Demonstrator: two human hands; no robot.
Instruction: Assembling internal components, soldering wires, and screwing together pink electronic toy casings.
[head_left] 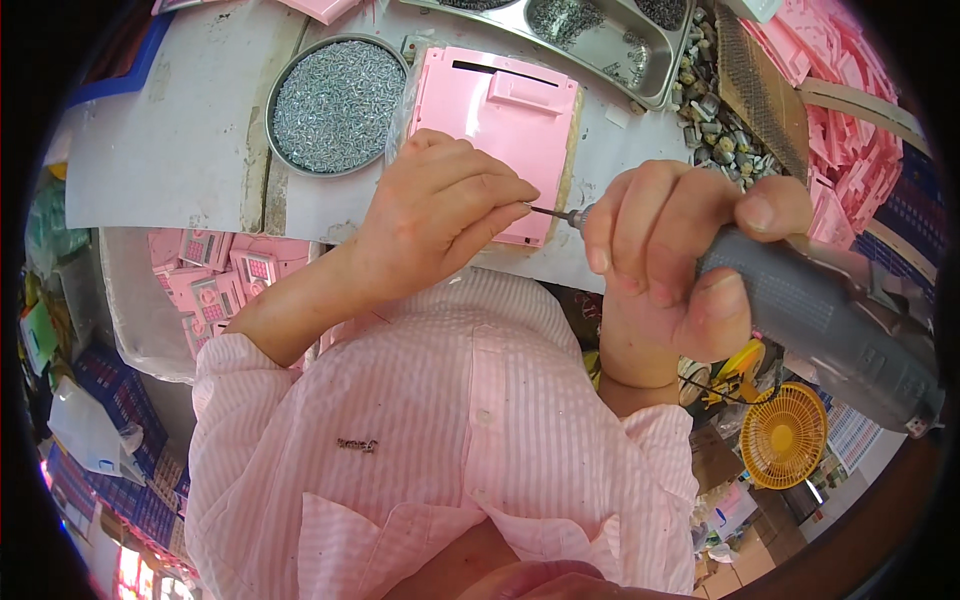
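Note:
My right hand (pixel 660 250) is wrapped round a grey electric screwdriver (pixel 810 310), whose thin bit (pixel 553 212) points left. At the bit's tip, the thumb and fingers of my left hand (pixel 445 205) are pinched together; what they hold there is too small to make out. Beneath both hands a flat pink plastic panel (pixel 470 120) lies on a pad, with a dark slot and a raised bar along its far part. To the left of the panel is a round metal dish (pixel 271 125) full of small silvery screws.
A metal tray (pixel 652 90) with small dark parts stands at the back, beside a heap of small metal pieces (pixel 715 130). Pink plastic parts (pixel 850 150) pile up at right. Pink pieces with keypads (pixel 215 285) lie in a bin at lower left. A yellow basket (pixel 785 435) is lower right.

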